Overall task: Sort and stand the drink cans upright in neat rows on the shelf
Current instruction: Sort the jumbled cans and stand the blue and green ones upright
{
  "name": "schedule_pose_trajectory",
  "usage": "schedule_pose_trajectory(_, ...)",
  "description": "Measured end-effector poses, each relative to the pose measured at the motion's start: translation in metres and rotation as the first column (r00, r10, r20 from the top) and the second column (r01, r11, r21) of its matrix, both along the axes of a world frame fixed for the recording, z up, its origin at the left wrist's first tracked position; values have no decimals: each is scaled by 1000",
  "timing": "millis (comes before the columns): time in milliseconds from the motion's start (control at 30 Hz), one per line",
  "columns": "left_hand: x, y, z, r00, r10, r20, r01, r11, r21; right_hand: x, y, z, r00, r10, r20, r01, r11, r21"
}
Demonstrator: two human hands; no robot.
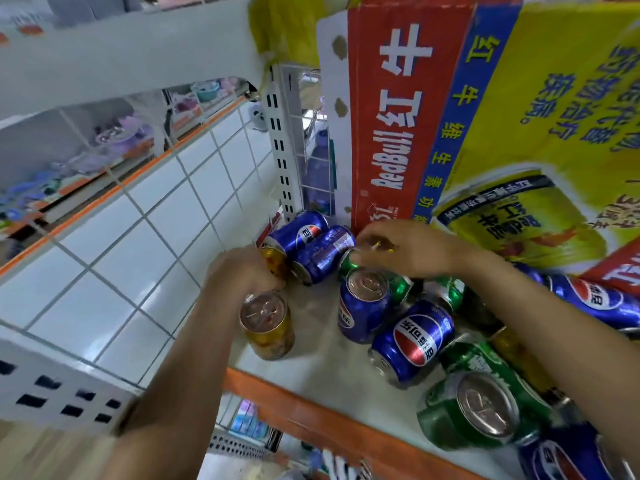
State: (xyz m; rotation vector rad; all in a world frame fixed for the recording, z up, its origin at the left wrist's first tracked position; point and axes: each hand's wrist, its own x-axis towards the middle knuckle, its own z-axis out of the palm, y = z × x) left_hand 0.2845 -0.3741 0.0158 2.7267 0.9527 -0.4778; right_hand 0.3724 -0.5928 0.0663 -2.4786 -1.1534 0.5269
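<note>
Right hand (408, 251), fingers curled onto the end of a green can (348, 263) lying on its side on the shelf (311, 358), long axis running right behind an upright blue can (363, 306) that hides its middle; left hand (242, 271), nearer a tipped gold can (273, 263), masks its own grip, so cannot tell.

Six blue cans (412, 341), about four green cans (478, 414), three gold cans (268, 327).
</note>
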Motion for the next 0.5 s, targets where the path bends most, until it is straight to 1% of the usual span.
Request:
schedule_pose_trajectory(33,4,1,-1,1000,5,-30,-5,1000,13,11,0,-3,996,-71,53,70,997,30)
schedule_pose_trajectory(67,8,1,-2,998,26,-58,-25,999,22,24,-1,-9,986,-119,116,119,993,5)
schedule_pose_trajectory(100,11,-1,-2,995,52,-79,-49,998,35,34,-4,-16,973,-138,182,155,985,-81)
schedule_pose_trajectory(133,12,-2,-4,994,70,-86,-65,997,51,43,-7,-25,962,-133,240,187,957,-220)
schedule_pose_trajectory(167,13,-3,-5,993,78,-84,-72,995,74,49,-10,-34,953,-116,280,218,905,-366)
schedule_pose_trajectory(200,13,-4,-6,993,86,-78,-78,992,104,53,-14,-44,947,-102,306,244,847,-472)
schedule_pose_trajectory(233,12,-6,-7,993,89,-76,-77,987,142,55,-16,-52,941,-94,324,262,809,-527)
schedule_pose_trajectory(267,10,-7,-6,994,80,-76,-65,981,185,57,-17,-59,938,-91,335,271,796,-542)
schedule_pose_trajectory(367,7,-12,5,997,19,-80,3,962,272,60,-20,-62,934,-97,344,277,806,-523)
schedule_pose_trajectory(400,6,-13,10,997,0,-76,21,961,277,60,-22,-59,940,-113,322,273,814,-512)
schedule_pose_trajectory(500,2,-15,25,999,-35,-12,37,961,275,61,-25,-46,962,-204,182,264,862,-432)
